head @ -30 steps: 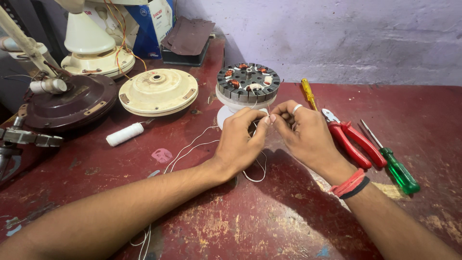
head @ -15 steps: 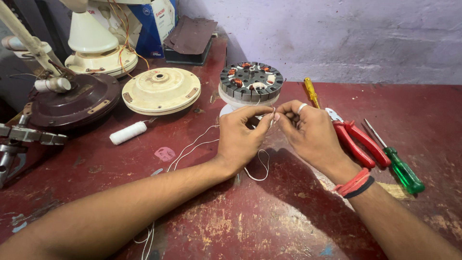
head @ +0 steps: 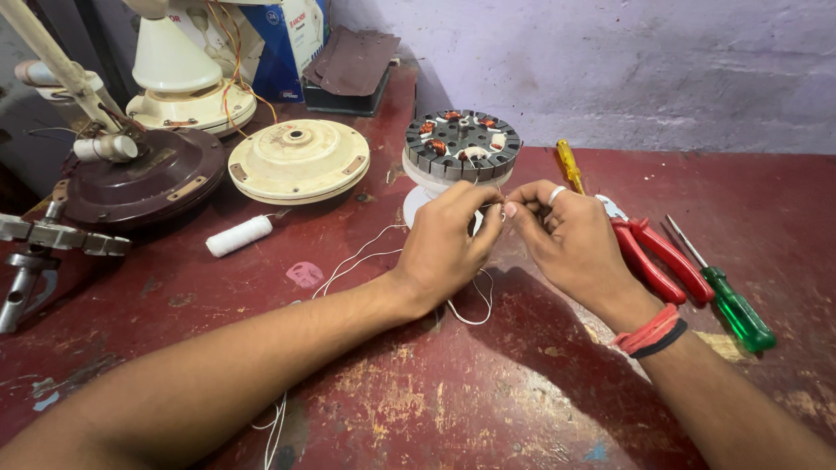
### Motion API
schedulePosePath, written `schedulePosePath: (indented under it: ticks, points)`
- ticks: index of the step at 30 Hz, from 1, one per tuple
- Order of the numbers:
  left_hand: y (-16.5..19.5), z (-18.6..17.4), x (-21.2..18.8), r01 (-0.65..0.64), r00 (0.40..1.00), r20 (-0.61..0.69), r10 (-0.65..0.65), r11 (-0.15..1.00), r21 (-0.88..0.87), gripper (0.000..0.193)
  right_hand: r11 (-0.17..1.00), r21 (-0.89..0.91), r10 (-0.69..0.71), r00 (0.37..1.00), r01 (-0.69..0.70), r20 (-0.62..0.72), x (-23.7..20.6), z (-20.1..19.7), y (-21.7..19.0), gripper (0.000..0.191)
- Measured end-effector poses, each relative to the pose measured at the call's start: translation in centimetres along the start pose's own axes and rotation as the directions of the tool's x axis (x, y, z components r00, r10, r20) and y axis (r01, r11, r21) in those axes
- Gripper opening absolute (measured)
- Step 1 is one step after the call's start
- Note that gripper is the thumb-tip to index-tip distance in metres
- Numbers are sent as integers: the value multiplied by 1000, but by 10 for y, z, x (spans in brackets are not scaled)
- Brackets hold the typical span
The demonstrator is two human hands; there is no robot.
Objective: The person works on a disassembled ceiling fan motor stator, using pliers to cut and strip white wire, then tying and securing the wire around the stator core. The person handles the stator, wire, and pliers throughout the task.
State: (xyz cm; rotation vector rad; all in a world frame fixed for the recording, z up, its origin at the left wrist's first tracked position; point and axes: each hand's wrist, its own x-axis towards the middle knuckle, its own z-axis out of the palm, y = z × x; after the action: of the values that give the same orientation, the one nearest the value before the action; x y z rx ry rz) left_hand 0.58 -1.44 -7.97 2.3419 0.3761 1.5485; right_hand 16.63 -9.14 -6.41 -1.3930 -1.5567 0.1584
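Pinching a thin white wire point(head: 475, 312) between both hands, just near of the stator point(head: 462, 144).

Left hand point(head: 448, 248) and right hand point(head: 570, 244) closed, fingertips meeting on the wire at table centre; wire trailing from the pinch down and left along the red table point(head: 488, 409), long axis running far-right to near-left. Hands sitting slightly lower and nearer than half a second ago, grip unchanged. Red pliers point(head: 649, 257) and green screwdriver point(head: 727, 296) lying right.
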Motion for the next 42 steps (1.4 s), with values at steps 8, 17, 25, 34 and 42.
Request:
schedulePosePath:
  ticks: [8,17,25,34,42]
  points:
    - [6,0,5,215,959,159,-233,969,122,18,989,-146,-27,999,23,-22,1,-3,-5,14]
    - [-8,17,-1,480,877,195,-440,823,-304,19,997,-70,-23,998,19,-51,1,-2,-7,12]
    - [-8,18,-3,524,852,249,-461,758,-389,18,995,-76,-72,993,65,-90,-4,-7,-11,15]
    - [-7,17,-4,478,878,239,-414,777,-410,19,993,89,76,996,-72,-46,-5,-4,-2,15]
    - [-2,17,-2,498,867,208,-453,778,-382,18,962,237,142,990,-136,-11,-4,2,7,12]
